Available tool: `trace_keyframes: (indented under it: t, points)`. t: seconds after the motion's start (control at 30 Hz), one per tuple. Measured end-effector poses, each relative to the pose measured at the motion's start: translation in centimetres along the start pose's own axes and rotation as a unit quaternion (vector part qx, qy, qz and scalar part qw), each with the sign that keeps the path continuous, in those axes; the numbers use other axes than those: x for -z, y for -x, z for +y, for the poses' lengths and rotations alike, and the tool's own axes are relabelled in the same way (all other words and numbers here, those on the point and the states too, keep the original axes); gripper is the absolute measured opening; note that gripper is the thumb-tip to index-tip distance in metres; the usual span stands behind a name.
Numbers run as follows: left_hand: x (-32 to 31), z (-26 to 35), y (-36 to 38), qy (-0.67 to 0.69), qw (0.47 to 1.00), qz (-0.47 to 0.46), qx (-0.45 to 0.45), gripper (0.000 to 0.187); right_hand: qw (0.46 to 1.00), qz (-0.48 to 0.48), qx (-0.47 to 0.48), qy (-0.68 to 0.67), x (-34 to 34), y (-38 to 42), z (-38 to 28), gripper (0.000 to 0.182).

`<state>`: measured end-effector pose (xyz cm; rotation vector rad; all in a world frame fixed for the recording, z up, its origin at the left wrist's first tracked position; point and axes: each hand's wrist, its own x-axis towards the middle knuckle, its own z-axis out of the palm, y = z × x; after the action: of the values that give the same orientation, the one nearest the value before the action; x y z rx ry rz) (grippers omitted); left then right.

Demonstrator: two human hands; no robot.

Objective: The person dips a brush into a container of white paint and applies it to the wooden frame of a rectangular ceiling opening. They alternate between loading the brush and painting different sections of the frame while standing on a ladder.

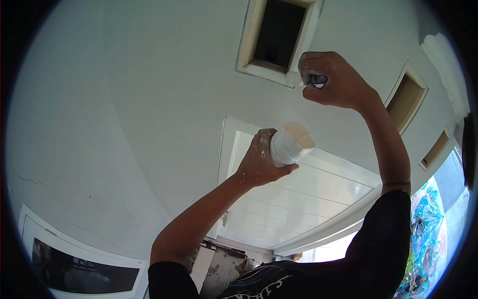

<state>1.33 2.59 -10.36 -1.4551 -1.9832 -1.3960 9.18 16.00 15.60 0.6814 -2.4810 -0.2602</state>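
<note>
My left hand [261,158] is wrapped round a white paint container [286,149], a rounded cup with a pale cream area at its upper end. White specks and smears cover the fingers and the back of that hand. Higher up and to the right, my right hand [331,79] is closed round the dark handle of a paintbrush [318,79], most of it hidden by the fingers. The brush's whitish end is right at the lower right corner of a cream window frame [269,71]. A white band edges this frame on the pale wall [164,74].
Below the hands is a white panelled door [294,194] with a pale surround. Two more framed openings, one nearer [407,102] and one smaller [434,150], lie to the right. A dark-paned window [84,271] is at lower left. Colourful blue material [427,214] shows at far right.
</note>
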Motion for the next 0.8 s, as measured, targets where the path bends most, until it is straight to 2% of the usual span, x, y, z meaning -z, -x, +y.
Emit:
trace_keyframes:
  t: [0.03, 0.1, 0.17, 0.2, 0.27, 0.33, 0.4, 0.5, 0.57, 0.6, 0.67, 0.73, 0.8]
  points:
    - [0.1, 0.1, -0.1, -0.001, 1.000, 0.002, -0.002, 0.102, 1.000, 0.000, -0.012, -0.019, 0.3, -0.3, -0.5, 0.021]
    - [0.2, 0.4, -0.1, 0.066, 0.996, -0.021, 0.063, 0.102, 0.999, -0.002, -0.023, -0.035, 0.3, -0.7, -0.7, 0.020]
    - [0.2, 0.2, -0.2, 0.064, 0.996, -0.021, 0.053, 0.102, 0.997, 0.021, 0.050, -0.061, -0.8, -0.8, 0.1, 0.020]
    - [0.3, 0.2, -0.3, 0.060, 0.997, -0.022, 0.045, 0.102, 0.997, 0.020, 0.049, -0.060, -1.2, -0.6, 0.4, 0.020]
    - [0.4, 0.4, -0.3, 0.080, 0.995, -0.024, 0.058, 0.102, 0.999, -0.030, 0.024, 0.003, -1.7, 0.1, 0.9, 0.028]
    - [0.3, 0.1, -0.2, 0.100, 0.992, -0.022, 0.075, 0.101, 0.999, -0.051, 0.008, 0.011, -0.7, 0.7, 0.6, 0.028]
    - [-0.1, -0.2, -0.1, -0.013, 0.999, 0.026, -0.039, 0.100, 0.997, -0.073, -0.010, 0.019, -0.3, 1.0, 0.0, 0.028]
    - [-0.1, 0.0, 0.0, 0.019, 1.000, 0.006, 0.012, 0.101, 0.998, -0.036, 0.045, 0.037, -0.8, 0.6, -0.4, 0.028]
    - [0.0, 0.0, 0.0, 0.022, 1.000, 0.000, 0.009, 0.101, 0.987, 0.049, 0.149, 0.039, -2.9, 0.0, 0.3, 0.029]
    - [-0.1, 0.0, 0.0, 0.026, 1.000, -0.008, 0.006, 0.102, 0.987, 0.048, 0.148, 0.040, -3.5, -0.1, 0.4, 0.029]
    - [-0.3, -0.1, 0.0, 0.048, 0.999, -0.013, 0.023, 0.101, 0.990, -0.015, 0.115, 0.083, -4.3, -0.3, 0.5, 0.029]
    - [0.0, 0.0, 0.0, 0.069, 0.997, -0.014, 0.043, 0.101, 0.990, -0.025, 0.099, 0.097, -3.5, 0.0, 0.4, 0.030]
    - [0.2, 0.2, 0.1, 0.035, 0.999, 0.004, 0.004, 0.100, 0.990, -0.036, 0.083, 0.108, -2.3, 0.5, -0.3, 0.030]
